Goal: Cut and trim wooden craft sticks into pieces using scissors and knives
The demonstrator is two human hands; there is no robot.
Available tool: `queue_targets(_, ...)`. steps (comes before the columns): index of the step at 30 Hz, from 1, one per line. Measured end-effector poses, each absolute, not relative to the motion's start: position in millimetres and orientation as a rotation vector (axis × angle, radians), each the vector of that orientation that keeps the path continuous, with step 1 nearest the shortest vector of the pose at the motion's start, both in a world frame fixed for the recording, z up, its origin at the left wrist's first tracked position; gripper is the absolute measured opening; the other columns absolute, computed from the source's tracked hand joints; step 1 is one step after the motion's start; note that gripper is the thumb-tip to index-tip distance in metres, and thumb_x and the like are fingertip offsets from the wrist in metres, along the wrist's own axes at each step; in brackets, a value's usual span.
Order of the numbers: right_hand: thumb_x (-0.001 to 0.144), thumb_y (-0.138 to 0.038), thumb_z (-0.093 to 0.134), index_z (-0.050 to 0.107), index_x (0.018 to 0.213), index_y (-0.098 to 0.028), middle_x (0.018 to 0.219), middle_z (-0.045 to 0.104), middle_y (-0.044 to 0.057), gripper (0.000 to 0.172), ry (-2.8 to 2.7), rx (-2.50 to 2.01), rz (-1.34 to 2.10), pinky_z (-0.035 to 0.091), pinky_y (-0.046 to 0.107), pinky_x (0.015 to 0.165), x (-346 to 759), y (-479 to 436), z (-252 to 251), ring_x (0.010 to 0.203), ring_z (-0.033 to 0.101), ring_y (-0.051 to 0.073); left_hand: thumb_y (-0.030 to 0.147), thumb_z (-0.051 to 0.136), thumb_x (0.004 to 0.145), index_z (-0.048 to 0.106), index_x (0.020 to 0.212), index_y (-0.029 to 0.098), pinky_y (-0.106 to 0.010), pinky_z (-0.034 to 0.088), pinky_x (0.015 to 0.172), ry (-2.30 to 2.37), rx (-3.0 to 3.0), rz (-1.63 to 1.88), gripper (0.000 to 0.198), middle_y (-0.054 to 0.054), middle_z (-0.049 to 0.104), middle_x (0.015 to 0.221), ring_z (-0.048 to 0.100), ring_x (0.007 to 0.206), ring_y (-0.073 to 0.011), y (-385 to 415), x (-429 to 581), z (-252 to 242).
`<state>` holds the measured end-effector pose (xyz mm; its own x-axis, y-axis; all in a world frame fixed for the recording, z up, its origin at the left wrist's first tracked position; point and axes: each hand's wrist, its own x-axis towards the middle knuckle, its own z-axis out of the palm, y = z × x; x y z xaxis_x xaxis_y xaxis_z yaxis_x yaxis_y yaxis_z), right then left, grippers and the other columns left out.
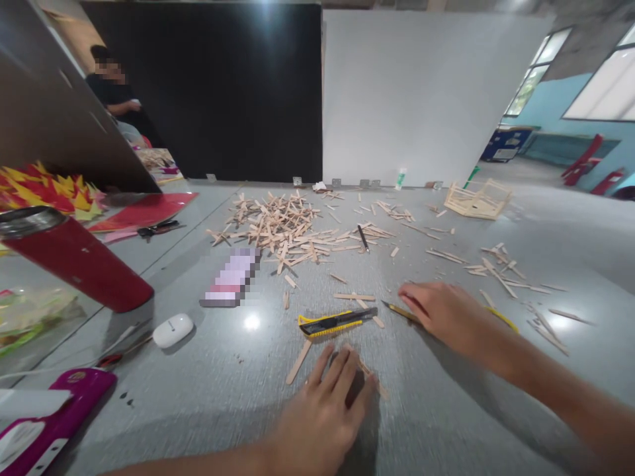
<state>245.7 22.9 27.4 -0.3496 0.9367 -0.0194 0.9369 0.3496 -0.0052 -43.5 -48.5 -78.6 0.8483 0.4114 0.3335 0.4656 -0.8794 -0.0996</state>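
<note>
Low in the middle, my left hand (pixel 330 403) rests on the grey table, its bent fingertips and thumb on a thin wooden craft stick (pixel 381 389) that they partly cover. My right hand (pixel 444 314) is curled low over a slim pointed tool (pixel 403 312); only its dark tip and yellowish shaft show. Whatever the fingers grip is hidden beneath the hand. A yellow curved piece (pixel 502 318) shows behind the right wrist. Between and beyond both hands lies a yellow and black utility knife (pixel 337 322). Another craft stick (pixel 299 362) lies beside my left fingers.
Beyond is a heap of craft sticks (pixel 282 225) with a black pen-like tool (pixel 364 238). A stick frame (pixel 479 199) stands back right. Leftward are a phone (pixel 231 276), mouse (pixel 172 330), red tumbler (pixel 84 258) and purple device (pixel 74 396). A person (pixel 116 92) is behind the partition.
</note>
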Motion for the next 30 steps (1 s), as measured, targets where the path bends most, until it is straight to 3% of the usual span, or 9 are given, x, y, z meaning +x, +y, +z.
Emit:
queue_targets(3,0.112,-0.013,0.055,0.077,0.107,-0.020,0.106,0.080,0.008,0.023,2.665,1.608,-0.062,0.042,0.031,0.069,230,22,15,0.082,0.074,0.021,0.029,0.061,0.107,0.053,0.160,0.008,-0.060,0.040,0.127,-0.679,-2.849,-0.442,0.058,-0.028,0.065,0.152,0.057,0.149,-0.0428,-49,-44,-81)
queue_targets(8,0.105,-0.006,0.063,0.076,0.117,-0.016,0.130,0.074,0.015,0.020,2.780,1.314,-0.097,0.042,0.032,0.064,198,37,-7,0.081,0.073,0.019,0.031,0.061,0.109,0.052,0.161,0.013,-0.060,0.051,0.117,-0.704,-2.837,-0.484,0.056,-0.029,0.067,0.149,0.062,0.145,-0.0437,-48,-41,-84)
queue_targets(15,0.087,0.012,0.059,0.072,0.117,-0.016,0.109,0.079,0.011,0.043,2.890,1.374,-0.154,0.046,0.030,0.065,210,52,-9,0.079,0.074,0.021,0.031,0.060,0.111,0.049,0.160,0.010,-0.071,0.051,0.115,-0.706,-2.950,-0.416,0.054,-0.038,0.061,0.154,0.058,0.150,-0.0506,-48,-40,-78)
queue_targets(17,0.092,0.009,0.055,0.071,0.107,-0.018,0.109,0.078,0.013,0.034,2.933,1.552,-0.146,0.050,0.031,0.068,221,50,-9,0.079,0.073,0.022,0.032,0.060,0.111,0.046,0.161,0.008,-0.075,0.050,0.114,-0.708,-2.992,-0.360,0.057,-0.041,0.057,0.156,0.054,0.152,-0.0548,-48,-39,-76)
queue_targets(20,0.110,-0.011,0.045,0.065,0.112,-0.020,0.106,0.076,0.012,0.022,2.996,1.930,-0.110,0.058,0.034,0.072,233,42,-7,0.082,0.073,0.023,0.031,0.063,0.111,0.042,0.164,0.009,-0.076,0.045,0.119,-0.750,-3.041,-0.323,0.062,-0.041,0.053,0.161,0.048,0.157,-0.0546,-48,-39,-73)
queue_targets(22,0.115,-0.032,0.050,0.060,0.113,-0.024,0.095,0.074,0.007,0.013,3.071,2.314,-0.315,0.058,0.032,0.062,236,34,-5,0.071,0.070,0.021,0.031,0.063,0.111,0.040,0.166,0.010,-0.075,0.042,0.122,-0.766,-3.066,-0.322,0.063,-0.040,0.051,0.164,0.045,0.160,-0.0530,-48,-38,-73)
queue_targets(24,0.105,-0.047,0.072,0.061,0.107,-0.026,0.080,0.068,-0.001,0.023,3.055,2.696,-0.903,0.051,0.029,0.049,238,23,-5,0.056,0.061,0.017,0.031,0.064,0.110,0.040,0.166,0.011,-0.077,0.040,0.124,-0.780,-3.077,-0.330,0.064,-0.040,0.049,0.165,0.042,0.162,-0.0532,-48,-38,-73)
queue_targets(27,0.091,-0.047,0.089,0.061,0.094,-0.029,0.069,0.059,-0.008,0.033,2.923,2.818,-1.657,0.042,0.026,0.042,238,7,-7,0.046,0.051,0.013,0.033,0.068,0.108,0.040,0.167,0.012,-0.077,0.041,0.123,-0.806,-3.078,-0.346,0.069,-0.040,0.048,0.167,0.042,0.162,-0.0536,-48,-37,-74)
queue_targets(30,0.098,-0.043,0.079,0.051,0.084,-0.030,0.062,0.050,-0.011,0.034,3.056,2.721,-1.730,0.034,0.024,0.039,238,-8,-9,0.041,0.043,0.011,0.035,0.072,0.106,0.042,0.166,0.013,-0.073,0.045,0.123,-0.806,-3.082,-0.352,0.071,-0.038,0.048,0.167,0.044,0.161,-0.0525,-46,-38,-72)
